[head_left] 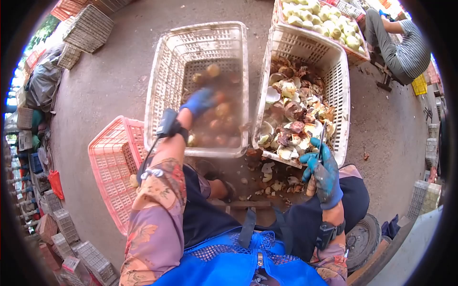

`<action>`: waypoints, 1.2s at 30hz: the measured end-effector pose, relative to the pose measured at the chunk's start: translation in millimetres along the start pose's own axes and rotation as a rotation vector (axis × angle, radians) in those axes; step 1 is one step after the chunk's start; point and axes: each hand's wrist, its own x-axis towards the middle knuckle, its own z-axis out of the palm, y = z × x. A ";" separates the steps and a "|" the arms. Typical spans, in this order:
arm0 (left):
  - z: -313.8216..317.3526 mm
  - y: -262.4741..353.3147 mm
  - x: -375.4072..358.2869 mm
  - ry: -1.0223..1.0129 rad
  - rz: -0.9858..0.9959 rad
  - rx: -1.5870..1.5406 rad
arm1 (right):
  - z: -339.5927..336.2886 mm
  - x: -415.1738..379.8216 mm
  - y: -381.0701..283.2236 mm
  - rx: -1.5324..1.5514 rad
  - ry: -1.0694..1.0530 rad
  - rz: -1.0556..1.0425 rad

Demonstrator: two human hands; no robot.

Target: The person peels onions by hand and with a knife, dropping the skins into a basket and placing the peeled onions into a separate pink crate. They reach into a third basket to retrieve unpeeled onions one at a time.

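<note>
My left hand (199, 102), in a blue glove and smeared by motion, is inside a white plastic crate (162, 71). Round brownish-red onion-like produce (222, 110) lies in this crate, also blurred; whether my fingers touch any of it cannot be made out. In its stained blue glove, my right hand (326, 177) is closed around the wooden handle of a knife (322, 138). The blade points up and away from me, over the near edge of a second white crate (339, 90). Brown skins and pale peelings (292, 112) are heaped in that crate.
A pink crate (107, 159) stands at the left. Scattered peelings (269, 181) lie on the floor between my legs. At the far right, a crate of pale green peeled produce (329, 21) stands near a seated person (405, 47). Stacked crates (88, 28) line the left side.
</note>
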 end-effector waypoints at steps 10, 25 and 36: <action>104.9 41.0 -15.6 -0.304 0.323 1.026 | 0.3 -3.1 -2.8 -0.106 -0.008 0.132; 63.4 31.3 19.3 0.101 -0.195 0.254 | 3.5 -3.7 -1.9 -0.097 0.014 0.065; -8.4 129.8 -133.0 0.323 0.458 -0.132 | 23.1 -14.8 21.4 -0.343 -0.172 -0.152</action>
